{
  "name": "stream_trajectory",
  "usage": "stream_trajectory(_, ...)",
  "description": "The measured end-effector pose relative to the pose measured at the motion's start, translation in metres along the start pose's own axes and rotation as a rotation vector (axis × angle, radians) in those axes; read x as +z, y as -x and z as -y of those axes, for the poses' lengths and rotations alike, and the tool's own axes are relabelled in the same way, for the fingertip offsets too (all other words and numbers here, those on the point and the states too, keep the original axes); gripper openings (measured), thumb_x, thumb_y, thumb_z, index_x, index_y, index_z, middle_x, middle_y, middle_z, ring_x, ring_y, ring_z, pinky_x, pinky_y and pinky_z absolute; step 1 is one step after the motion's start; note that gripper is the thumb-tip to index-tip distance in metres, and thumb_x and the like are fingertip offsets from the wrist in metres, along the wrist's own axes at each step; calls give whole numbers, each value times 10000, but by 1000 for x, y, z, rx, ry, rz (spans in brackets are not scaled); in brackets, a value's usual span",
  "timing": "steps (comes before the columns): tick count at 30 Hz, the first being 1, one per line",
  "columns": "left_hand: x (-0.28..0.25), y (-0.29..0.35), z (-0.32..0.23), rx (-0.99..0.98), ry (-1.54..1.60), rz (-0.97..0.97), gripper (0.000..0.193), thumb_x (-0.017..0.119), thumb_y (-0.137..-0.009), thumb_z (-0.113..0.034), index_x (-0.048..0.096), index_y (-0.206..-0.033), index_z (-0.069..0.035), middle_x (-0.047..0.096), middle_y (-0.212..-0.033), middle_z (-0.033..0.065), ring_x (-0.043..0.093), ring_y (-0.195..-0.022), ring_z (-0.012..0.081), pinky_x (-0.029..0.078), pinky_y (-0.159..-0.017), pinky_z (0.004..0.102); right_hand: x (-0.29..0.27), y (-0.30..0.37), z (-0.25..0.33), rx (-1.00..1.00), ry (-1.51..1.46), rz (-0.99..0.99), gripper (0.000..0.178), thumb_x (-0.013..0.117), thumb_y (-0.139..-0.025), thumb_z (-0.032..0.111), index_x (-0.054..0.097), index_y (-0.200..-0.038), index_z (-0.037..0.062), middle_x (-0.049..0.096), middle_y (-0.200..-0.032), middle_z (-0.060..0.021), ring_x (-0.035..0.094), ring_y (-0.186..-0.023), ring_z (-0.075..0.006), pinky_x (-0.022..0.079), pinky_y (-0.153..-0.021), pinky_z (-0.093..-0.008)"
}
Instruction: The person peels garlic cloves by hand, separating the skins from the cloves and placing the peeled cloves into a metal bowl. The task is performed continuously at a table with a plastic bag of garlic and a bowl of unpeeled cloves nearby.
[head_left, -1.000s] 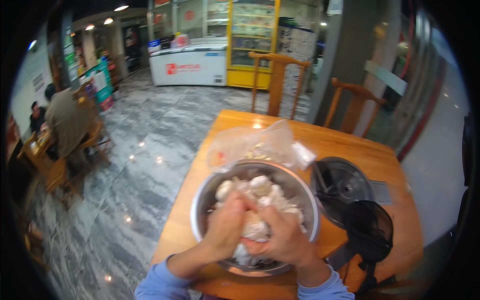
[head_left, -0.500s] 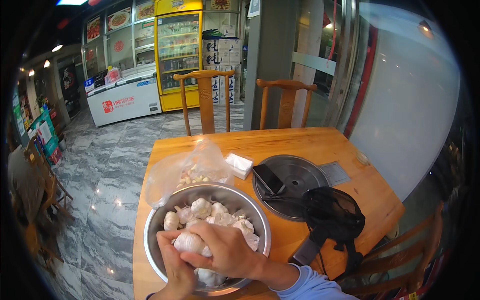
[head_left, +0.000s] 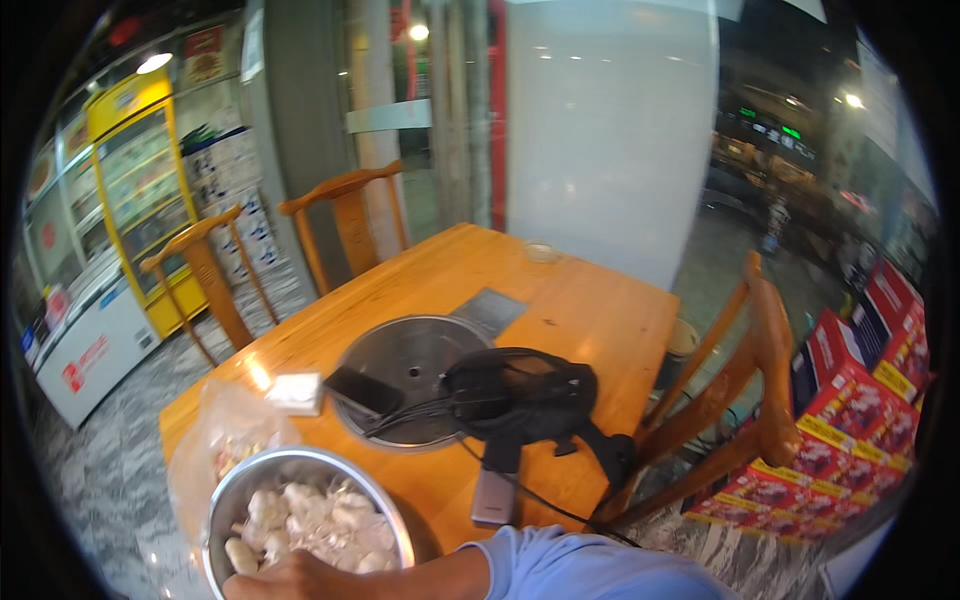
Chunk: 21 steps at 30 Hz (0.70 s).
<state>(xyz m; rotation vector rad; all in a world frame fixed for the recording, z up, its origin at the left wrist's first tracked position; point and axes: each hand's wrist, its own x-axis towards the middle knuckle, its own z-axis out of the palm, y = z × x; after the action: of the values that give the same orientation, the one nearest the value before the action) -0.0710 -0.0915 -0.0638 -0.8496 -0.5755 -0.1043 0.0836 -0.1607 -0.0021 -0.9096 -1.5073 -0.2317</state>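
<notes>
A steel bowl (head_left: 392, 505) near the table's front left edge holds several whole garlic bulbs (head_left: 325, 515), blurred by motion. My right hand (head_left: 300, 579) reaches in from the right, low over the bowl's near side. The picture's lower edge cuts it off, so its fingers and anything in them are hidden. My left hand is out of sight. Touching the bowl's far left side is a clear plastic bag (head_left: 195, 462), with pale loose garlic cloves (head_left: 236, 447) inside.
On the wooden table (head_left: 585, 305) are a white tissue pack (head_left: 296, 393), a phone (head_left: 362, 392) on a round dark plate (head_left: 400, 345), a black mesh bag (head_left: 520, 392) and a grey power bank (head_left: 494, 495) with a cable. Wooden chairs (head_left: 350, 225) surround it; red boxes (head_left: 820, 450) stand right.
The view has swung right, bringing red boxes into sight. Earlier both hands gripped a garlic bulb over the bowl; now the left is gone from view and the right sits at the lower edge.
</notes>
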Motion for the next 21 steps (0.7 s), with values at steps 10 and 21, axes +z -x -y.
stream_trajectory(10,-14,-32,27,406,-749,-322,350,685,-804,-285,542,-1065,-101,546,-939,-44,563,-780,42,490,-745,197,3,6,-8,238,-376,51,244,543,-845,307,584,-825,67,581,-679,-126,595,-605,-303,457,-541,-359)
stream_trajectory(21,8,-13,-2,754,-1868,-292,340,538,-904,-394,478,-883,-60,426,-637,20,392,-498,98,354,-441,208,-6,-1,-21,513,-623,185,359,495,-909,389,579,-921,40,620,-758,-134,637,-693,-249,480,-595,-335)
